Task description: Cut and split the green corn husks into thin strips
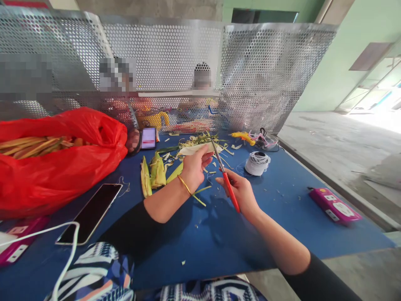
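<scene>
My left hand (pixel 194 167), with a gold bangle at the wrist, is closed on a pale, flat piece of husk (pixel 191 149). A pair of scissors (pixel 231 191) with red handles is in my right hand (pixel 242 193). Its blades point up and away, close by the left fingertips and the husk's right end; whether they touch it I cannot tell. Left of my hands lie green husk pieces (pixel 158 172). Behind them is a heap of shredded trimmings (pixel 202 139), with small scraps scattered around on the blue table (pixel 200 251).
A red plastic bag (pixel 94 167) of dried husks fills the left. Nearby lie a phone (pixel 90 213), a smaller lit device (pixel 148 139) and a white cable (pixel 75 242). White thread spool (pixel 257 164), yellow glue gun (pixel 243 137) and magenta box (pixel 335 205) sit right. A perforated metal screen (pixel 163 54) stands behind; people sit beyond.
</scene>
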`<state>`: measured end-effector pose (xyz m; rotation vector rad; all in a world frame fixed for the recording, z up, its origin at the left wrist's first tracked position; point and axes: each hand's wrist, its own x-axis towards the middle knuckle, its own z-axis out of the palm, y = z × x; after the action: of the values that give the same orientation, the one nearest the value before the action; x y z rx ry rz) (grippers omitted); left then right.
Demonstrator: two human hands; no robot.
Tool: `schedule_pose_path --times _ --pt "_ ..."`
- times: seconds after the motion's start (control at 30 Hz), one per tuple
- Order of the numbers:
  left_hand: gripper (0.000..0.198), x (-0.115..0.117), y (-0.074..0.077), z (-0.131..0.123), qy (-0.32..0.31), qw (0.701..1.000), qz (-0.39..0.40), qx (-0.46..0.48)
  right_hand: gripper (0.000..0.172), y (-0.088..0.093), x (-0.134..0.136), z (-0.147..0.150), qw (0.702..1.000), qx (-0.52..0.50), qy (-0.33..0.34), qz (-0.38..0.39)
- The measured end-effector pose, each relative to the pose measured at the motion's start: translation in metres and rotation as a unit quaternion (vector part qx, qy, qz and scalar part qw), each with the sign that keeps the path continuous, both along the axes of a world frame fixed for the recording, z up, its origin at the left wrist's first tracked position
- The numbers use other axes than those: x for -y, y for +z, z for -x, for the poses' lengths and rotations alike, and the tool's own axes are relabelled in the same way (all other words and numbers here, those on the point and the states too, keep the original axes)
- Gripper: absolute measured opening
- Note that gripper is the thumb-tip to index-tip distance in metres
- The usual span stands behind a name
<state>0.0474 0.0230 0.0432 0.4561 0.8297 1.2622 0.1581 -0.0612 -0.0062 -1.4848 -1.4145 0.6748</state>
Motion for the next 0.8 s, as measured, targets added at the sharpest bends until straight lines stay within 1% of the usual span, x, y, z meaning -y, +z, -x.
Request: schedule_pose_path --times 0.07,0.1,0.17,0.2,0.27,0.33,0.4,0.5,0.53,0.57,0.6,0.63,0.67,0.7,0.73,0.77,0.8 --pt "0.01 -0.003 0.0 0.002 0.006 1.0 -0.003 -0.011 0.051 0.001 0.0 -0.003 0.999 0.029 -0.026 0.002" --pt "0.009 -0.005 0.0 0.004 0.007 1.0 -0.007 -0.02 0.051 0.003 0.0 -0.006 0.997 0.061 -0.042 0.014" --pt "0.009 -0.01 0.001 0.009 0.0 0.999 -0.026 -0.044 0.047 0.007 0.0 -0.011 0.98 0.171 -0.073 0.064" --pt "0.01 -0.013 0.002 0.011 -0.012 0.997 -0.039 -0.059 0.043 0.009 0.0 -0.013 0.962 0.241 -0.085 0.099" --pt "0.01 -0.017 0.005 0.018 -0.05 0.992 -0.069 -0.094 0.034 0.012 0.002 -0.014 0.907 0.375 -0.098 0.165" --pt "0.009 -0.02 0.009 0.024 -0.099 0.981 -0.103 -0.132 0.03 0.013 0.004 -0.011 0.856 0.46 -0.1 0.214" --pt "0.009 -0.022 0.011 0.029 -0.131 0.967 -0.139 -0.167 0.028 0.012 0.007 -0.005 0.828 0.502 -0.083 0.234" --pt "0.009 -0.022 0.013 0.033 -0.163 0.947 -0.186 -0.207 0.022 0.015 0.01 -0.002 0.813 0.538 -0.025 0.223" --pt "0.01 -0.022 0.012 0.035 -0.173 0.941 -0.197 -0.216 0.018 0.017 0.009 -0.004 0.816 0.539 -0.003 0.21" --pt "0.01 -0.022 0.012 0.036 -0.184 0.935 -0.205 -0.222 0.014 0.021 0.008 -0.006 0.829 0.526 0.014 0.19" --pt "0.011 -0.022 0.012 0.036 -0.194 0.931 -0.211 -0.226 0.013 0.025 0.005 -0.009 0.855 0.493 0.029 0.158" --pt "0.012 -0.022 0.012 0.037 -0.203 0.927 -0.217 -0.228 0.013 0.031 0.002 -0.013 0.891 0.437 0.043 0.119" --pt "0.012 -0.022 0.013 0.038 -0.214 0.923 -0.223 -0.23 0.015 0.037 -0.003 -0.016 0.93 0.356 0.056 0.071" --pt "0.012 -0.021 0.013 0.038 -0.226 0.917 -0.231 -0.232 0.02 0.043 -0.008 -0.019 0.964 0.255 0.074 0.027" --pt "0.012 -0.021 0.014 0.039 -0.239 0.911 -0.24 -0.234 0.027 0.049 -0.013 -0.02 0.985 0.15 0.09 -0.003" --pt "0.012 -0.02 0.015 0.039 -0.252 0.904 -0.25 -0.238 0.034 0.055 -0.018 -0.02 0.993 0.059 0.103 -0.016" --pt "0.013 -0.02 0.016 0.04 -0.263 0.897 -0.261 -0.242 0.039 0.059 -0.023 -0.019 0.994 -0.009 0.111 -0.016"
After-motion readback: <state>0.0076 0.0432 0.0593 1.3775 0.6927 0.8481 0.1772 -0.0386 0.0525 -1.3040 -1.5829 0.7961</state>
